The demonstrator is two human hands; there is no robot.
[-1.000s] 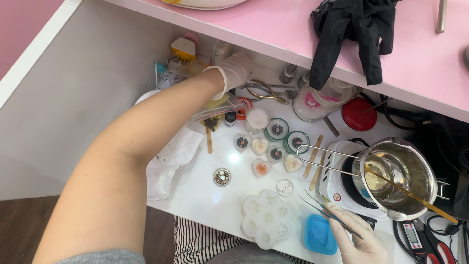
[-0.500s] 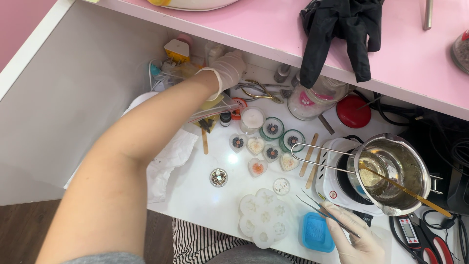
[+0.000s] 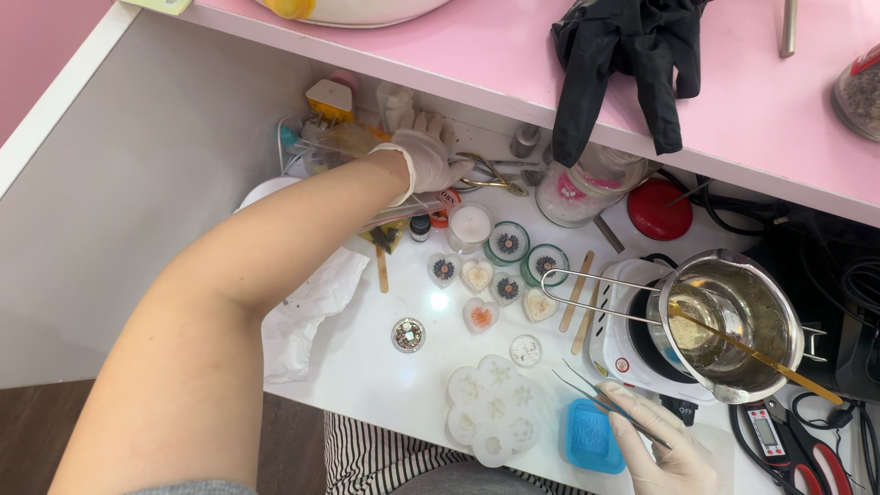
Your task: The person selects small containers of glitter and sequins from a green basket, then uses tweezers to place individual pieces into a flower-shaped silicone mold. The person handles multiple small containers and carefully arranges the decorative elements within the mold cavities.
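White gloves cover both hands in the single head view. The left hand (image 3: 423, 158) reaches to the back of the white table (image 3: 367, 367), fingers spread apart and resting on a clutter of clear packets (image 3: 330, 147) just beside one pair of gold scissors (image 3: 486, 174); whether it grips anything cannot be told. The right hand (image 3: 665, 449) sits at the near edge, pinched shut on one pair of metal tweezers (image 3: 596, 396) whose tips point toward the white flower-shaped mould (image 3: 493, 408). One blue square mould (image 3: 591, 435) lies touching that hand's side. Between the hands stand four heart-shaped moulds (image 3: 478, 316), about four small round tins with flower patterns (image 3: 507, 243), and two tiny round dishes (image 3: 408, 335). Three wooden sticks (image 3: 577, 291) lie near them. To the right, one steel melting pot (image 3: 733, 325) with a wire handle sits on one white hot plate (image 3: 623, 344), a stirrer leaning in it. One crumpled tissue (image 3: 307, 307) lies under the left forearm. Above, one black glove (image 3: 623, 64) hangs over the pink shelf (image 3: 477, 55).
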